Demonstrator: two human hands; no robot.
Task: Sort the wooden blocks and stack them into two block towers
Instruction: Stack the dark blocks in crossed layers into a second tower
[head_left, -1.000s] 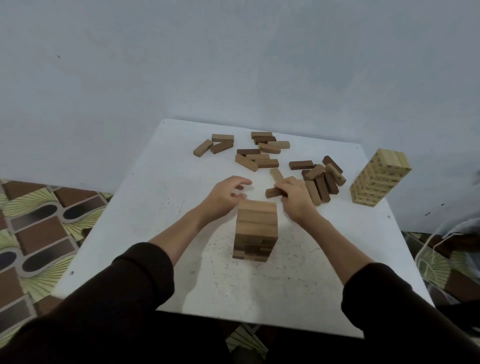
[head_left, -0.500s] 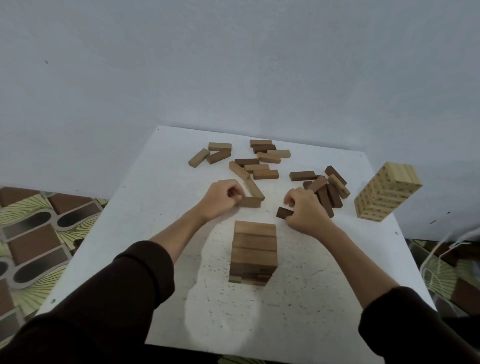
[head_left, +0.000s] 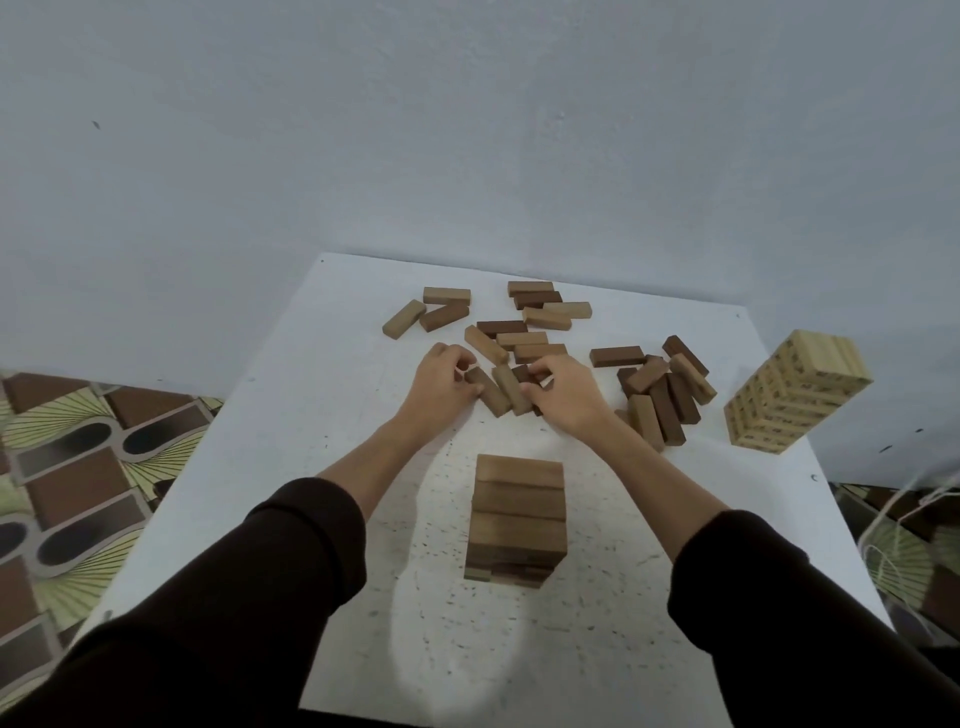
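Item: my left grip (head_left: 441, 387) and right grip (head_left: 563, 395), each curled narrow onto loose blocks (head_left: 501, 389) on the tabletop (head_left: 311, 415) beyond the dark tower (head_left: 517, 519); risk: a dragged sleeve topples it.

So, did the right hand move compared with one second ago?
Yes. The right hand moved left, away from the loose pile of dark blocks, and now meets the left hand behind the brown tower.
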